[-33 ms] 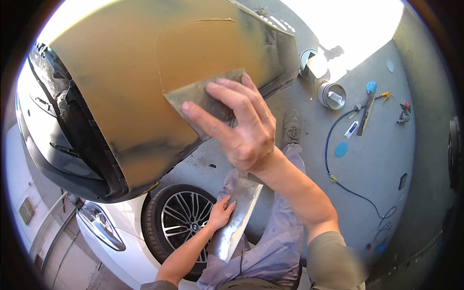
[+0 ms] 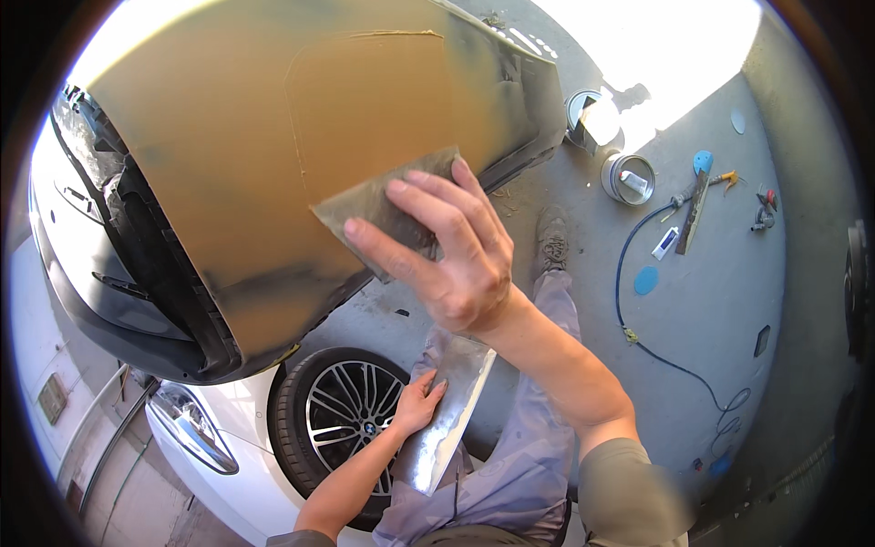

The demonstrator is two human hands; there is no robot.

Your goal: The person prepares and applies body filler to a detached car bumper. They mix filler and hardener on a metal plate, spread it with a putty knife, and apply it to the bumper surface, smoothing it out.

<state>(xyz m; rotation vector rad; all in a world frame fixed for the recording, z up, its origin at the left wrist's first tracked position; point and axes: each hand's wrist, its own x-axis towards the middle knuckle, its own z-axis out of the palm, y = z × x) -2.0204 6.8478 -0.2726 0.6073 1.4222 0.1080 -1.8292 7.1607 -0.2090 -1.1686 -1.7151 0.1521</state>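
Observation:
A car's body panel [image 2: 219, 164], coated in tan filler with dark patches, spreads across the upper left. On it my right hand [image 2: 472, 264] grips a grey flat spreader [image 2: 375, 208], thumb on one side and fingers along the other. The spreader's far edge lies against or very close to the filler. Thin raised lines of filler frame a smoother area beyond it. Low in the middle, my left hand [image 2: 417, 404] holds a shiny metal plate [image 2: 463, 378] by its left edge, over my legs. Pale filler residue runs along the plate's right side.
A white fender [image 2: 232, 401] and black-spoked wheel [image 2: 351, 424] stand at lower left. On the floor to the right are an open can [image 2: 627, 180], another can [image 2: 583, 114], a tube [image 2: 665, 242], a blue disc [image 2: 646, 280], a long strip [image 2: 694, 214] and an air hose [image 2: 620, 301].
My right hand and the spreader have moved a little toward me across the panel. The left hand and the metal plate stay where they were.

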